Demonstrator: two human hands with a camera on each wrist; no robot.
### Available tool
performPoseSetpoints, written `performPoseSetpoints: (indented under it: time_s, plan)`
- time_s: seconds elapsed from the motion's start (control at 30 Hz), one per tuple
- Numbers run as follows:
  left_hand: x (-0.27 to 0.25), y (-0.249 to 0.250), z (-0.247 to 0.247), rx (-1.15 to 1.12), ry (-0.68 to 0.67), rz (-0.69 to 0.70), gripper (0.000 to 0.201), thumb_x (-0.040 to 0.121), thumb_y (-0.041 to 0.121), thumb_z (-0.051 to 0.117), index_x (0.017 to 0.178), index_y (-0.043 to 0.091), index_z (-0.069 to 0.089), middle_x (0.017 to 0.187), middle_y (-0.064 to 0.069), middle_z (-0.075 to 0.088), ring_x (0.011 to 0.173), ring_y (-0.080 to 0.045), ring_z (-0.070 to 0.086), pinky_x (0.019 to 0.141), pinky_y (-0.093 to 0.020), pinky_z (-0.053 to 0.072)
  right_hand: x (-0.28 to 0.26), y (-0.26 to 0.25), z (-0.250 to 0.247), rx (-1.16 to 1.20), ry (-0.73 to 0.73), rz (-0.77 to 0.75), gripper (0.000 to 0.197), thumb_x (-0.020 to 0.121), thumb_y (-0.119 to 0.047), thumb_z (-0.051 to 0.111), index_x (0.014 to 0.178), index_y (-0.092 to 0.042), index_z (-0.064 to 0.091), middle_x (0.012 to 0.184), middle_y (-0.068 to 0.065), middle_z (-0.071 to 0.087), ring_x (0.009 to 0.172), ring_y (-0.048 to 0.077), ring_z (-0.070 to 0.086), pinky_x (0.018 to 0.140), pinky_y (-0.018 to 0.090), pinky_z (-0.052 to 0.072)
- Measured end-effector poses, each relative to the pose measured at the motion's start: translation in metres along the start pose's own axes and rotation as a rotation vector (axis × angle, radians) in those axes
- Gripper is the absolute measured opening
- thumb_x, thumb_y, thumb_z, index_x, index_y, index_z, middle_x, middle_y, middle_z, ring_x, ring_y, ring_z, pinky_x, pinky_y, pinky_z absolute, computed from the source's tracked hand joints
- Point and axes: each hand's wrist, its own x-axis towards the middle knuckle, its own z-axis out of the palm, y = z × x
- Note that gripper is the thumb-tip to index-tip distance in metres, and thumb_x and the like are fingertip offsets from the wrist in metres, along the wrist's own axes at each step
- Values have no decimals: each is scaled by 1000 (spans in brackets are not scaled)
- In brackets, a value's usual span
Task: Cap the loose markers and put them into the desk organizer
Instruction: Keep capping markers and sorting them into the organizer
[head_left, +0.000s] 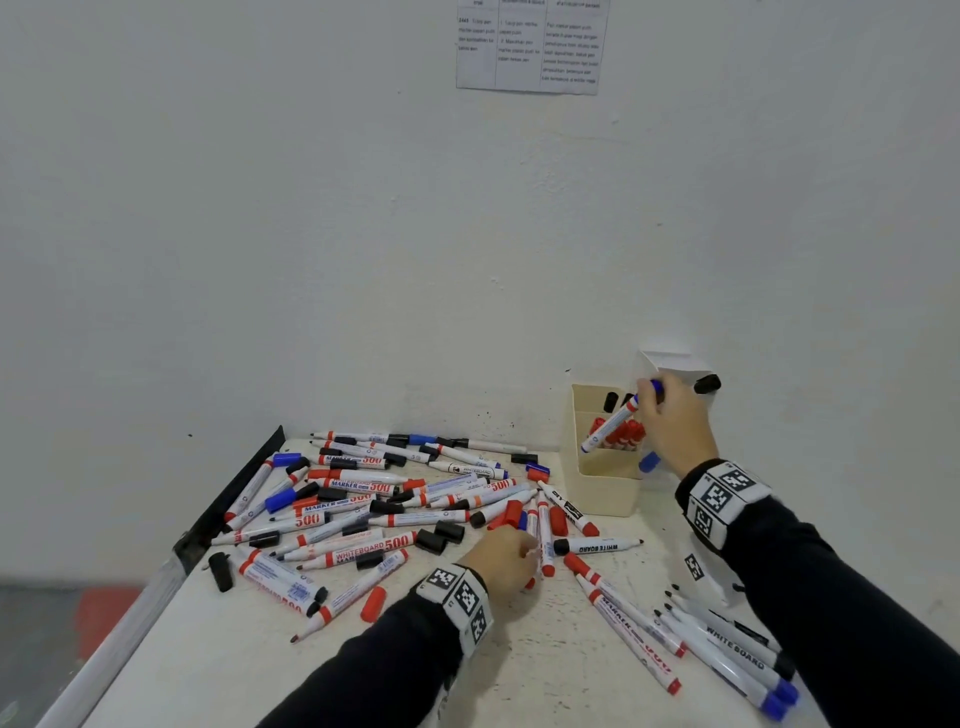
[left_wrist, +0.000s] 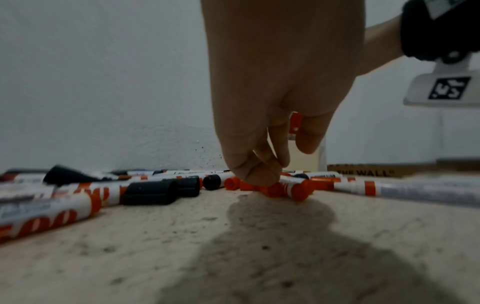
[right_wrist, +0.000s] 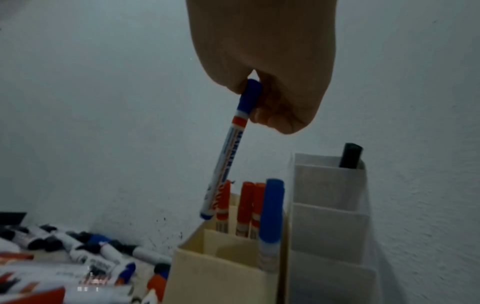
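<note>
My right hand (head_left: 655, 400) pinches a blue-capped marker (head_left: 610, 423) by its cap. The marker hangs tilted, its lower end over the cream desk organizer (head_left: 602, 493). In the right wrist view the right hand (right_wrist: 259, 107) holds this blue marker (right_wrist: 228, 152) just above the cream organizer (right_wrist: 221, 273), which holds red-capped markers (right_wrist: 245, 207) and a blue one (right_wrist: 271, 216). My left hand (head_left: 522, 551) is down on the pile of loose markers (head_left: 389, 509). Its curled fingertips (left_wrist: 257, 174) pinch a red cap (left_wrist: 249, 186) lying on the table.
A white tiered organizer (head_left: 670, 361) with one black marker (head_left: 707, 384) stands against the wall behind the cream one. More markers (head_left: 727, 644) lie at the front right. Loose black caps (head_left: 441, 538) dot the pile. A black strip (head_left: 234, 499) borders the table's left edge.
</note>
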Motion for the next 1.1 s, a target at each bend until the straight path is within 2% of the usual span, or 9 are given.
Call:
performPoseSetpoints:
  time_s: [0.07,0.2,0.37,0.47,0.57,0.7,0.83,0.97,1.1]
  plan:
    - [0,-1,3,59,-25,8,31,96,13,42,120,4,60,123,-13,59,111,-25,55,89,-26,40,-1,11,1,-42,40,-26,21,99,-27,39,92,-10,50,81,7,56,71,21,58,49,23,42]
    - [0,-4,3,120,-28,-25,32,95,16,45,124,15,59,128,-3,57,115,-18,53,100,-27,40,-6,31,8,-142,30,-73,23,97,-25,43,86,-7,53,81,10,57,71,24,57,54,26,39]
    - [-1,-5,4,181,15,-93,24,91,31,51,107,18,65,112,0,64,101,-16,60,92,-32,49,-16,40,15,-458,20,-122,27,96,-26,47,103,-3,61,102,12,58,90,23,50,71,27,32]
    - [1,-4,4,230,44,-138,19,88,38,57,96,21,60,104,1,63,98,-16,60,90,-32,50,-18,42,15,-555,9,-79,29,96,-28,46,107,-7,62,108,10,57,104,27,47,84,35,32]
    - [1,-2,4,235,60,-163,22,88,30,58,107,19,57,108,1,60,102,-17,58,90,-30,48,-19,44,13,-563,-22,-44,26,95,-27,46,112,-17,62,114,5,56,111,25,41,89,36,26]
    - [2,3,5,244,49,-149,35,90,21,56,124,27,52,125,0,52,111,-19,54,94,-31,45,-23,44,11,-526,-38,-19,17,92,-23,52,107,-22,61,115,-1,59,116,23,39,90,37,22]
    - [2,9,8,287,55,-179,31,91,27,55,122,23,54,119,-1,56,108,-18,56,94,-31,46,-25,44,11,-537,4,-23,14,90,-23,54,102,-22,62,113,-2,60,116,23,39,88,36,21]
    - [1,10,10,341,86,-202,30,90,19,56,119,15,50,115,-4,56,105,-20,57,87,-29,48,-26,41,16,-575,16,-7,17,90,-25,53,102,-19,62,116,2,58,114,25,39,90,37,23]
    - [4,7,7,265,82,-249,35,87,14,59,121,10,49,111,-6,54,100,-18,55,89,-26,46,-31,35,21,-662,0,14,24,89,-26,51,108,-14,60,126,8,47,116,28,35,93,39,26]
